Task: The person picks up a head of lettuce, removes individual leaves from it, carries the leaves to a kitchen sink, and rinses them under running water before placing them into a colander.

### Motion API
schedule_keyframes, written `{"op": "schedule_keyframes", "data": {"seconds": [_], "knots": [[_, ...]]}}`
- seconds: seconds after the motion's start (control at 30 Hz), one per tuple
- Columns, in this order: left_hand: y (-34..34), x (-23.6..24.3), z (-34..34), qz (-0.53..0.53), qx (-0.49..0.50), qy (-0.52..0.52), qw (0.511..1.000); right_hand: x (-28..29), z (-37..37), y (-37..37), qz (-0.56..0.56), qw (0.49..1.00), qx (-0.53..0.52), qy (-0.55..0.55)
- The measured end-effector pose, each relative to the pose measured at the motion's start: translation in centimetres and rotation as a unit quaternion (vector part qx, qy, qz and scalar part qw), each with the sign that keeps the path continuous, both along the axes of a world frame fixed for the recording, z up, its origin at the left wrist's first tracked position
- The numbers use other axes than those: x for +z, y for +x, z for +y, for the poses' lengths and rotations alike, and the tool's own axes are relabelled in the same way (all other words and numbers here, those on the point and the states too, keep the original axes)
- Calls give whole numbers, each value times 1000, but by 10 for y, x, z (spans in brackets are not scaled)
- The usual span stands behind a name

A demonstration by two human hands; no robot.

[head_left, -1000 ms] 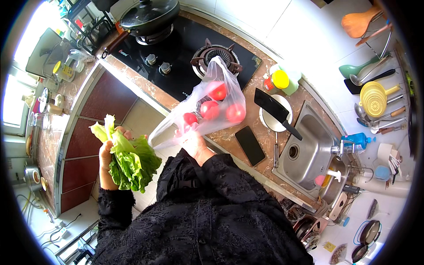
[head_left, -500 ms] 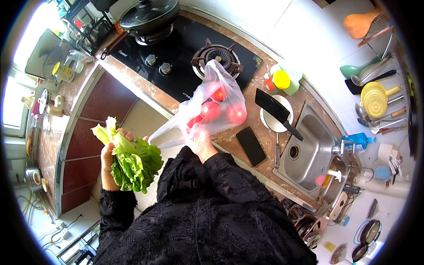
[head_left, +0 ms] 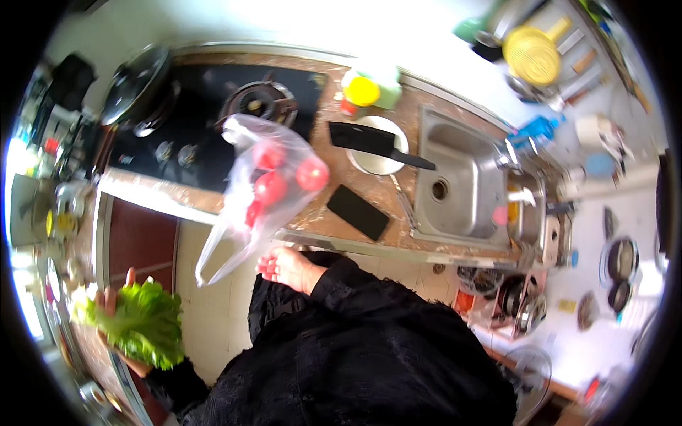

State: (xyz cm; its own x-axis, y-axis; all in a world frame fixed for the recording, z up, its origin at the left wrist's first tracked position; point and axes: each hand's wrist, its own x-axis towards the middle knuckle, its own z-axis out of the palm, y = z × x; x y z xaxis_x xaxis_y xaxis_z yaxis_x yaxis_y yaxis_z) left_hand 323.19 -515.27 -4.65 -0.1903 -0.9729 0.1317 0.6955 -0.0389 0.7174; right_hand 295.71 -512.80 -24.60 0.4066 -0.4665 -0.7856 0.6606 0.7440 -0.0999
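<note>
At 8 o'clock in your view, your left hand (head_left: pixel 108 302) is clamped around the lettuce (head_left: pixel 153 326). At 10 o'clock, the plastic bag (head_left: pixel 244 135) holds at least 4 tomatoes (head_left: pixel 270 187). Between 7 and 8 o'clock, your right hand (head_left: pixel 289 269) looks bare beside it, fingers loosely curled. At 1 o'clock is the knife (head_left: pixel 364 140). You seem to be keeping lettuce and bag apart; any next move calls for gentle fingers on those leaves.

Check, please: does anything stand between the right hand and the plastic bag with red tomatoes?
Nothing visible does: the right hand is in front of the counter edge, close to the plastic bag, with no object between them.
</note>
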Motion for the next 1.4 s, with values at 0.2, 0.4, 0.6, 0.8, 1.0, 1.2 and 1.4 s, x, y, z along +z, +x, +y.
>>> {"op": "schedule_keyframes", "data": {"seconds": [0.2, 0.4, 0.6, 0.8, 1.0, 1.2, 1.4], "knots": [[-79, -1, -23, 153, -271, -5, 950, 96, 28, -53, 101, 981, -54, -154], [-230, 6, 27, -11, -241, 138, 961, 134, 67, -139, 204, 913, -156, -315], [-357, -17, 62, -64, -292, 294, 908, 174, 136, -248, 201, 867, -147, -432], [-491, -52, 94, -87, -358, 368, 854, 161, 201, -326, 267, 841, -199, -425], [-559, -60, 122, -141, -401, 380, 822, 136, 231, -377, 266, 858, -275, -344], [-603, -70, 123, -173, -449, 337, 809, 123, 234, -407, 141, 860, -417, -256], [-639, -70, 118, -175, -488, 278, 808, 117, 234, -433, 102, 845, -480, -212]]}}
